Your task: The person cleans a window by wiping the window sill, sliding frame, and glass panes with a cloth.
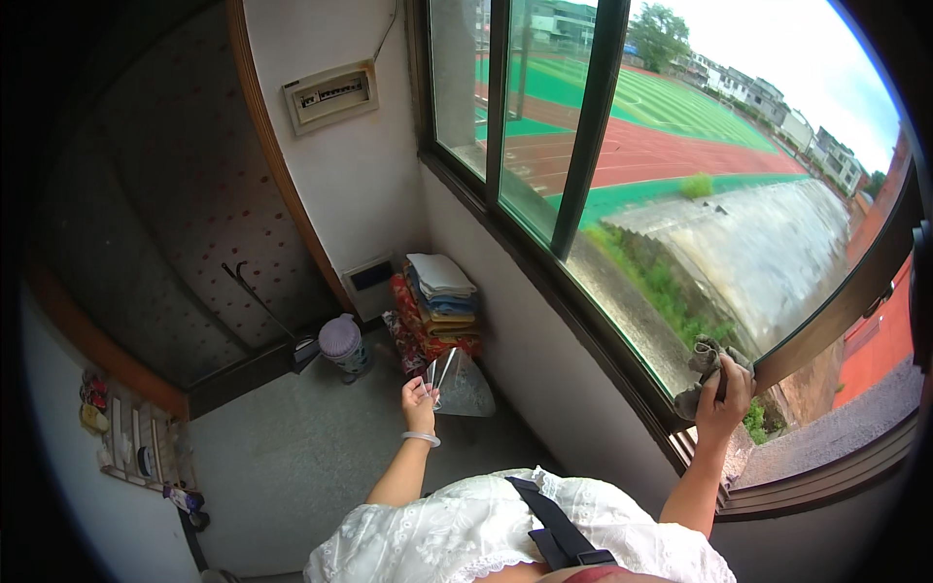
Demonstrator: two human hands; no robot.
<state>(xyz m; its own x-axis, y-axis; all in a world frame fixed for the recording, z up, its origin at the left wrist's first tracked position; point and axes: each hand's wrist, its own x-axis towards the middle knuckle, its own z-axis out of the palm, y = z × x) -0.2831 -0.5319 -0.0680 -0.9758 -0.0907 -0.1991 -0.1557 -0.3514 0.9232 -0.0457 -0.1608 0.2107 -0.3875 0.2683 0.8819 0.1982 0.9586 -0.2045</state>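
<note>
My left hand [420,404], with a pale bangle at the wrist, holds a clear plastic sheet [463,386] by its edge; the sheet fans out to the right of the fingers. My right hand [721,404] grips a crumpled grey cloth [705,361] at the lower corner of the dark window frame [794,342]. Part of the cloth bunches above the fingers and part hangs to their left against the glass. The sliding window [532,131] has several panes, and its right part stands open beside my right hand.
Folded cloths [441,291] are stacked in the corner below the window. Beside them stand a lidded bin [341,342] and a long-handled dustpan [305,350]. A wooden rack [138,444] with shoes is by the left wall. An electrical panel [332,95] is on the wall.
</note>
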